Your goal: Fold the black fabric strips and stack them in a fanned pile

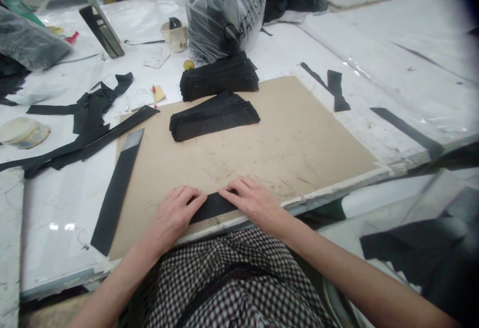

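The left hand (pixel 174 214) and right hand (pixel 252 200) are lying spread, pressing a black strip (pixel 213 207) running crosswise along the board's (pixel 299 138) near edge.

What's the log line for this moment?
Left hand: on black fabric strip | Right hand: on same strip | Surface: tan fiberboard | Nearby: stacked black strips

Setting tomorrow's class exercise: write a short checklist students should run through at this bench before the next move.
1. Left hand and right hand both on the narrow black fabric strip: ok.
2. Strip flat on the tan cardboard sheet: ok.
3. Stacked pile of black fabric strips squared: not ok, its ends fan out.
4. Long black strip with grey tip fully on the sheet: not ok, it crosses the left edge.
5. Strip's right end straight: cannot tell, the right hand covers it.
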The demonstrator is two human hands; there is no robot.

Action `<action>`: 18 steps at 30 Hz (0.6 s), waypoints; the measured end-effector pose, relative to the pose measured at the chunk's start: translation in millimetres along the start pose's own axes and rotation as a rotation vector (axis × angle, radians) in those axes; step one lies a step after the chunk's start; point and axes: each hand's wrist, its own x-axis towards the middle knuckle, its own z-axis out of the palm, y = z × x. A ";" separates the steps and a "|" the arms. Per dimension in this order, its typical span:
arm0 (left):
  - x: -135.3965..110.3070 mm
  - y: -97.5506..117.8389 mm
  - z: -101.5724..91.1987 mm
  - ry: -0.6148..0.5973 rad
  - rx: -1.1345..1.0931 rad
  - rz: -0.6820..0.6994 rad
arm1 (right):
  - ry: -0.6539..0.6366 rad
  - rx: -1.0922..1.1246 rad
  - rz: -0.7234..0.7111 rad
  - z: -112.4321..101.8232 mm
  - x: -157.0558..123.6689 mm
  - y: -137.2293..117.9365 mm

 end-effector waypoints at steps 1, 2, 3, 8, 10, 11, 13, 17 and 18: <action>-2.5 0.3 -0.6 -0.014 0.045 0.036 | -0.005 -0.026 -0.013 -0.9 -0.7 -1.5; -4.4 0.9 -1.5 -0.027 0.086 0.065 | -0.010 -0.050 -0.022 -1.7 -0.9 -3.8; -5.7 1.9 -2.4 -0.045 0.122 0.086 | -0.011 -0.071 -0.023 -2.1 -0.4 -7.0; -7.3 4.9 -4.7 -0.075 0.150 0.092 | -0.009 -0.084 -0.020 4.6 12.1 -33.6; -10.7 1.1 -5.3 -0.049 0.089 0.063 | -0.006 -0.069 -0.013 9.5 17.9 -42.9; -13.9 -2.2 -6.1 -0.037 0.055 0.043 | -0.002 -0.066 -0.002 11.5 20.0 -45.8; -23.0 -10.7 -8.6 -0.022 -0.007 0.001 | -0.005 -0.063 0.013 13.6 22.4 -48.2; -45.8 -28.2 -13.6 -0.018 -0.080 -0.048 | -0.040 -0.081 0.003 10.9 25.1 -47.4; -50.5 -31.1 -14.1 -0.019 -0.081 -0.047 | -0.052 -0.094 0.001 9.6 26.3 -47.7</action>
